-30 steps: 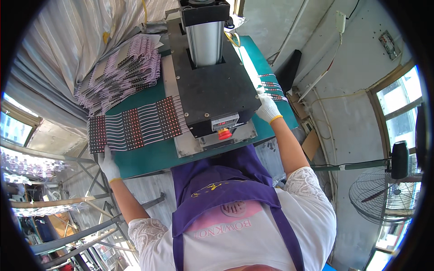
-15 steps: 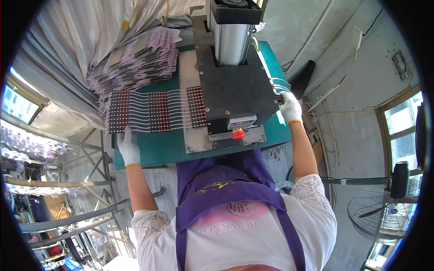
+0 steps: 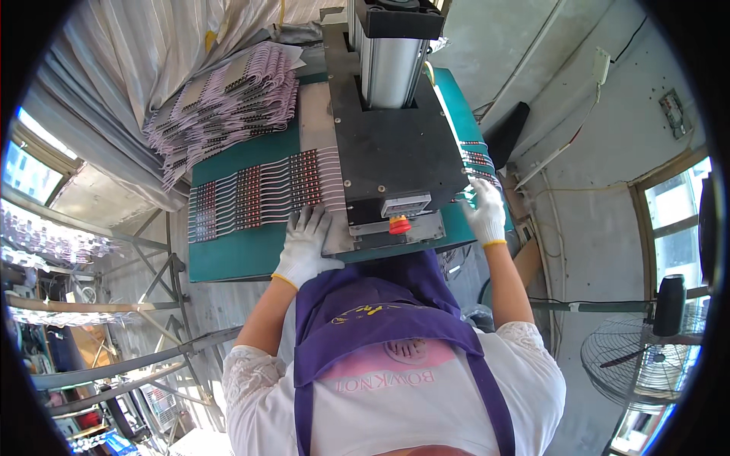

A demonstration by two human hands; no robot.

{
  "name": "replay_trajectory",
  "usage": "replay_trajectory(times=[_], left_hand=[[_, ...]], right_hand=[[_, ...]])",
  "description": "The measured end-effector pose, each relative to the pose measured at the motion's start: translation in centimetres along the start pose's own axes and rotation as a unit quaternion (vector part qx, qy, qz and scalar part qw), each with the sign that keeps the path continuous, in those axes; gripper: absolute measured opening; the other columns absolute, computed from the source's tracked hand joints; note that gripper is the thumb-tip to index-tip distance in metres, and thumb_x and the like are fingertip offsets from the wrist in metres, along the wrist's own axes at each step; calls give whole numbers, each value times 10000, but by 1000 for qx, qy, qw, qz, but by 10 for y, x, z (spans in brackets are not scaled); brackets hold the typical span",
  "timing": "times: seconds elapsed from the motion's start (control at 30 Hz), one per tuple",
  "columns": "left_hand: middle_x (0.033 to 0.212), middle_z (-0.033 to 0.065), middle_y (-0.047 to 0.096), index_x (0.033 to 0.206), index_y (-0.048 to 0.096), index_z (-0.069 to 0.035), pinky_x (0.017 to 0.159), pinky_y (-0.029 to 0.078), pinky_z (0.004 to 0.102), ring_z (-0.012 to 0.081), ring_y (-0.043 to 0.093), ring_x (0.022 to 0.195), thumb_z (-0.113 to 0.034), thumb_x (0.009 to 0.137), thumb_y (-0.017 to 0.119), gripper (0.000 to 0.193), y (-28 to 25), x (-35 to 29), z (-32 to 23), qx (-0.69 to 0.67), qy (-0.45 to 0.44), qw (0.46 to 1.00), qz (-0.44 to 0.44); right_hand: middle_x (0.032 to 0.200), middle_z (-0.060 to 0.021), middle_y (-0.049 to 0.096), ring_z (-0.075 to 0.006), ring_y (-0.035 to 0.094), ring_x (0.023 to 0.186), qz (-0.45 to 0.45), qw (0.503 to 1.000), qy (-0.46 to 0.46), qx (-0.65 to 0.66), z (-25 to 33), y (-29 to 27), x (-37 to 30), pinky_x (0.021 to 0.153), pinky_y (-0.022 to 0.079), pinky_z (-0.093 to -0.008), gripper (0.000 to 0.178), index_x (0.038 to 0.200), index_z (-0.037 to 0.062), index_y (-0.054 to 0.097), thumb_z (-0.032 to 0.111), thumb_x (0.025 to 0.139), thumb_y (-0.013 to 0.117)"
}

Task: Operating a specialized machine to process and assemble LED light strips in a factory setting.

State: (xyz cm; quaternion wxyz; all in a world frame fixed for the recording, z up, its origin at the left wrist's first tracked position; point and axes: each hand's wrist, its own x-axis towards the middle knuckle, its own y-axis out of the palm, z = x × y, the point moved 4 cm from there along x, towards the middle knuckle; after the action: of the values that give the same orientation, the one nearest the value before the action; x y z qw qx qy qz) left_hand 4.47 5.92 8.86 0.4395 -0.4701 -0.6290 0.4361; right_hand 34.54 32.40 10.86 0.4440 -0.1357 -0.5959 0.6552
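A sheet of black modules with reddish dots, linked by rows of pale wires (image 3: 249, 197), lies on the green table left of a black press machine (image 3: 399, 152). Its right end runs under the press, and dark modules (image 3: 477, 159) show on the far side; the part beneath is hidden. My gloved left hand (image 3: 306, 245) lies flat with fingers spread, its fingertips at the lower edge of the modules beside the press. At the press's right side, my gloved right hand (image 3: 485, 213) has its fingers stretched out, close to the wires emerging there.
A tall stack of folded module sheets (image 3: 236, 99) sits at the back left against a grey curtain (image 3: 114, 83). The press carries a red knob (image 3: 399, 225) and a metal cylinder (image 3: 391, 72). A fan (image 3: 639, 357) stands at the right, a metal rack (image 3: 144, 304) at the left.
The module sheet has shifted right through the press, with more emerging on the right. My left hand has moved from its far left end to beside the press. My right hand has drawn slightly nearer me.
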Motion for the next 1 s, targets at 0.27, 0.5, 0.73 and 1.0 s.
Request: replay_trajectory(times=[0.27,0.5,0.73,1.0], left_hand=[[1460,175,434,1385,467,-39,1193,212,523,365,313,1430,-496,583,842,996,5,2,4,7,-23,999,35],[1444,176,463,1398,465,-46,1194,219,504,367,324,1426,-503,597,838,995,4,2,-2,27,-50,997,45],[1436,207,458,1331,525,20,1206,190,507,383,304,1433,-518,609,830,951,1,4,-3,26,-53,997,58],[1415,241,464,1317,525,56,1208,170,519,422,276,1436,-518,613,829,958,9,2,3,12,-41,998,42]], right_hand=[[1243,-129,595,-349,545,1188,170,974,-129,72,69,7,-37,999,470,-440,634,1222,135,637,259,636,847],[1255,-81,607,-320,574,1124,121,978,-155,72,74,1,-40,955,480,-417,575,1182,88,629,212,654,821],[1225,-120,610,-323,577,1142,123,977,-144,103,70,9,-41,998,459,-416,586,1185,103,643,196,638,832],[1311,-183,564,-363,579,1155,96,991,-55,80,38,19,8,977,488,-430,427,1178,46,617,85,761,698]])
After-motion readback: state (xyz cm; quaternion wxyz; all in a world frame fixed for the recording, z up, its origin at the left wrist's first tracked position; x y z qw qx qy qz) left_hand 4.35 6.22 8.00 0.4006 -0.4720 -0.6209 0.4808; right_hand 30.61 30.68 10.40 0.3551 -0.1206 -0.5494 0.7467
